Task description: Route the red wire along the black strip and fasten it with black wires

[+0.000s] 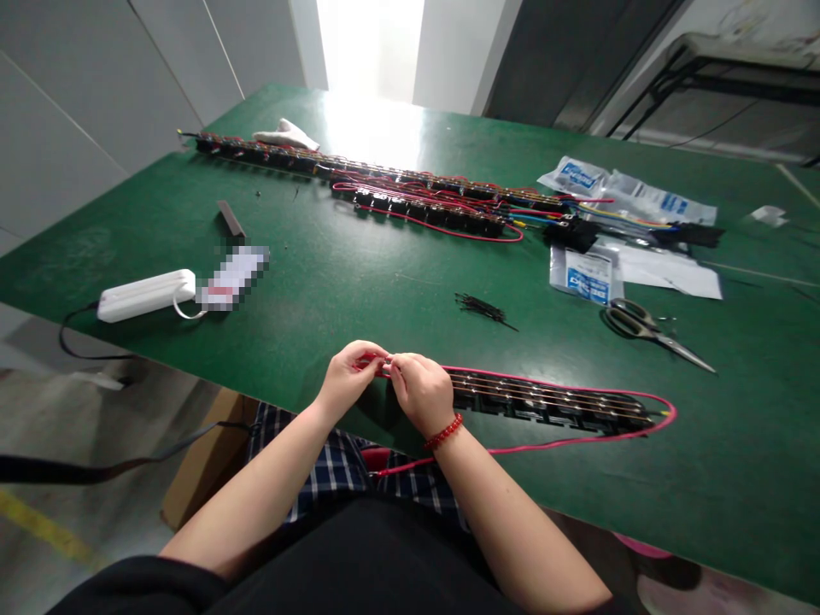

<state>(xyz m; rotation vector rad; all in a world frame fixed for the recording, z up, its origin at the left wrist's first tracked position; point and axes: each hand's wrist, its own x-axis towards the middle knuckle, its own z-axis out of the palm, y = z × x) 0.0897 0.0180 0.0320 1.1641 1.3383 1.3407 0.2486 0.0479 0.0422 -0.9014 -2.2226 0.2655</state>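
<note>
My left hand point(349, 376) and my right hand point(419, 391) meet at the near edge of the green table point(320, 273). Both pinch the left end of a red wire point(564, 442) that loops around a long black strip of components point(551, 401). The strip lies flat to the right of my hands. A red bead bracelet point(443, 432) sits on my right wrist. What the fingertips grip beyond the wire is hidden.
A small bundle of black ties point(482, 307) lies just beyond my hands. Scissors point(647, 326) and plastic bags point(631, 198) are at the right. More wired black strips point(410, 195) stretch across the far side. A white power pack point(146, 295) rests at the left edge.
</note>
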